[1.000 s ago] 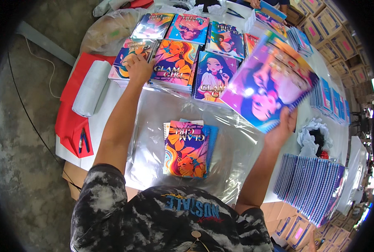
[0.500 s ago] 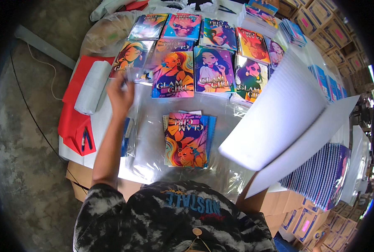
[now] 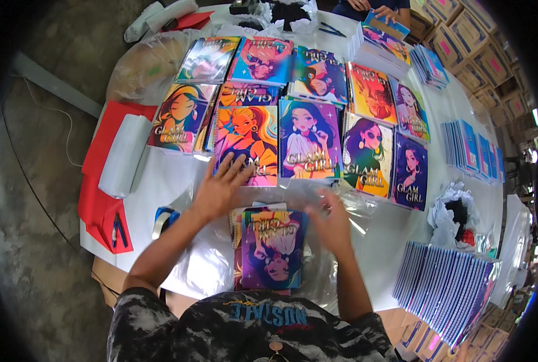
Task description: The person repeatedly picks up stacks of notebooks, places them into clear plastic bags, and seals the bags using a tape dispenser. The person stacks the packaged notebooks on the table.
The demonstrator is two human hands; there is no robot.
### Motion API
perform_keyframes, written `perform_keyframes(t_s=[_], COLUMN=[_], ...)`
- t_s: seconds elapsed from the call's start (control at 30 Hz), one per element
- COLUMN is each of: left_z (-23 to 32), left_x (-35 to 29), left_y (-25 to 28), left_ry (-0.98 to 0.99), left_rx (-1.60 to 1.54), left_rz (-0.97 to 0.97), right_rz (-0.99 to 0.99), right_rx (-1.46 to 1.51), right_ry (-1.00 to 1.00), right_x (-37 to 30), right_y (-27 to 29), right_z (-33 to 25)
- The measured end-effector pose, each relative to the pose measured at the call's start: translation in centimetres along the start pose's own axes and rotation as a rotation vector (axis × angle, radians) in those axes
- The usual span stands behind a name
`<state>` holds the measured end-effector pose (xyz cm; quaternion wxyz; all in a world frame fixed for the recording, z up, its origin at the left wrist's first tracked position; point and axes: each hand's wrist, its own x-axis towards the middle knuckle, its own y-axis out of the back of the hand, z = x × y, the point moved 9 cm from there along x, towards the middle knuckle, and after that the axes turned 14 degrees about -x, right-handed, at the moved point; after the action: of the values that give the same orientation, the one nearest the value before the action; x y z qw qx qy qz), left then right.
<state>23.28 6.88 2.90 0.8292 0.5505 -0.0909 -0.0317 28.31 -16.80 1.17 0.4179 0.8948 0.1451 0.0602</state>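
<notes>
My left hand (image 3: 224,181) is open, its spread fingers lying on the lower edge of a spiral notebook (image 3: 245,142) with an orange-haired figure on its cover. Slightly blurred, my right hand (image 3: 330,220) is over clear plastic film, thumb and fingers apart, with nothing visible in it. Between my forearms lies a small pile of notebooks, topped by a purple notebook (image 3: 272,250) turned upside down to me. Just beyond my right hand is a stack topped by a notebook with a dark-haired figure (image 3: 310,136).
Several notebook stacks fill the table's middle. A leaning row of spiral notebooks (image 3: 441,292) stands at right, near crumpled white wrapping (image 3: 453,211). On the left are a white roll (image 3: 124,157), red sheets (image 3: 103,199) and pens (image 3: 118,230). Another person's hand (image 3: 359,5) shows at the far edge.
The large white sheets near my right arm are gone from view. My left hand has moved right onto the orange-haired notebook. A purple notebook now tops the near pile. The view has shifted.
</notes>
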Motion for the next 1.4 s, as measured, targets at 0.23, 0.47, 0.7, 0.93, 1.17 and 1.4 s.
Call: perform_keyframes(t_s=[0.23, 0.47, 0.7, 0.93, 1.17, 1.4], left_z=[-4.9, -24.5, -19.7, -13.3, -15.1, -18.5], left_x=[12.4, 24.5, 29.4, 31.8, 31.1, 32.3], left_y=[4.6, 5.0, 6.3, -2.7, -2.7, -3.4], left_ry=[0.116, 0.604, 0.384, 0.698, 0.855, 0.951], left_rx=[-0.447, -0.021, 0.235, 0.066, -0.036, -0.090], left_rz=[-0.372, 0.195, 0.155, -0.086, -0.124, -0.151], right_rz=[0.323, 0.119, 0.203, 0.275, 0.086, 0.775], right_rx=[-0.224, -0.551, -0.220, -0.542, -0.468, -0.337], right_ry=[-0.043, -0.264, -0.131, -0.652, -0.543, 0.004], right_x=[22.6, 32.4, 33.3, 30.7, 30.5, 26.5], right_y=[8.1, -1.0, 5.5, 10.0, 8.1, 13.6], right_z=[6.3, 2.5, 5.4, 20.3, 13.7, 5.5])
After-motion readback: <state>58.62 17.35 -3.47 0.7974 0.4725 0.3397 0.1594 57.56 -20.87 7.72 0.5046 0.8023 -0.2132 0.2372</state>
